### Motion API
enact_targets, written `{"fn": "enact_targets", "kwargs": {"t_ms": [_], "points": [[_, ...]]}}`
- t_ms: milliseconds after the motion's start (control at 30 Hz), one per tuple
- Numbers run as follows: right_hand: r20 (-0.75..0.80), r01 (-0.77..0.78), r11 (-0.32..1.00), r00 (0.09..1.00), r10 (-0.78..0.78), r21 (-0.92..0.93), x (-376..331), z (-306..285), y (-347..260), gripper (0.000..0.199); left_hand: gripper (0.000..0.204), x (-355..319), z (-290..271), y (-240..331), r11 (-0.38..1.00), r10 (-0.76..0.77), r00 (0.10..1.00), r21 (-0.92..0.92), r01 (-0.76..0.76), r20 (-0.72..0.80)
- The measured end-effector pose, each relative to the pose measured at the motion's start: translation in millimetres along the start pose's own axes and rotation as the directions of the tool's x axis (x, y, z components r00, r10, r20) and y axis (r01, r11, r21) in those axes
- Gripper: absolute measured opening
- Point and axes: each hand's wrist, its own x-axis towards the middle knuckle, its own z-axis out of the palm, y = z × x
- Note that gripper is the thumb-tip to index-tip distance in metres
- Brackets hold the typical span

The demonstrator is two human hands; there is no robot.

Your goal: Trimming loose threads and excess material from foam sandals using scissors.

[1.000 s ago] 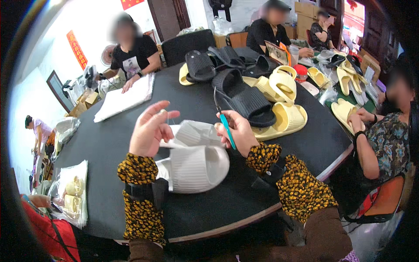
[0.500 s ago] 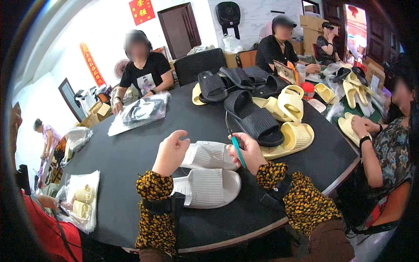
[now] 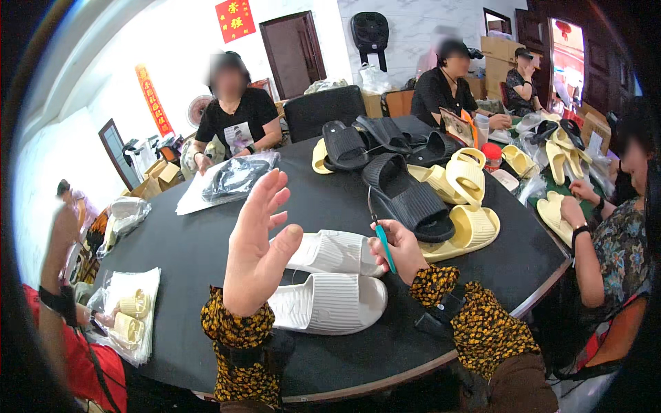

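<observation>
My left hand (image 3: 255, 248) is raised above the table, palm facing right, with its fingers stretched out and nothing in it. My right hand (image 3: 405, 251) is closed around the teal handle of a slim tool (image 3: 384, 246), whose thin, dark, slightly curved metal end points up and away. Two white ribbed slide slippers lie side by side below my hands, toes to the right. The nearer slipper (image 3: 335, 303) shows almost whole; my left hand hides part of its heel. Beyond it, the farther slipper (image 3: 334, 248) has its toe partly behind my right hand.
Black slippers (image 3: 406, 196) and cream slippers (image 3: 475, 230) are piled beyond my right hand. Bagged cream slippers (image 3: 131, 316) lie at the left edge, bagged dark ones (image 3: 237, 177) at the far side. Several people sit around the dark table (image 3: 186, 261); a red-lidded jar (image 3: 491, 155) stands right.
My left hand has lifted and opened out, its fingers now pointing up. My right hand, still holding the tool, has moved slightly right and down. At the left edge, another person's forearm has come up.
</observation>
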Motion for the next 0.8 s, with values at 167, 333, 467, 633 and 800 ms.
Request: {"fn": "enact_targets", "kwargs": {"t_ms": [167,333,467,633,800], "points": [[-0.019,-0.039,0.998,0.999,0.038,-0.044,-0.3,1.0,-4.0,0.04,0.077,-6.3,3.4,18.2,0.993,0.066,0.997,-0.094,-0.068,-0.026],[-0.011,-0.025,0.999,1.0,0.024,-0.043,-7.4,-2.4,-3.5,0.042,0.082,-15.9,5.7,31.5,0.971,0.115,0.993,-0.214,-0.104,0.039],[-0.022,-0.035,0.998,0.999,0.034,-0.06,-7.4,0.9,-4.6,0.039,0.08,-23.2,5.0,39.2,0.941,0.136,0.989,-0.319,-0.112,0.055],[-0.031,0.008,1.0,0.999,-0.009,-0.022,-2.9,-0.6,1.4,0.031,0.09,-28.2,9.5,45.7,0.914,0.091,0.994,-0.4,-0.058,0.063],[-0.005,-0.04,0.995,0.999,0.041,0.088,-2.0,3.9,-14.6,0.033,0.114,-44.7,-0.4,79.0,0.971,0.063,0.995,-0.235,-0.045,0.073]]}}
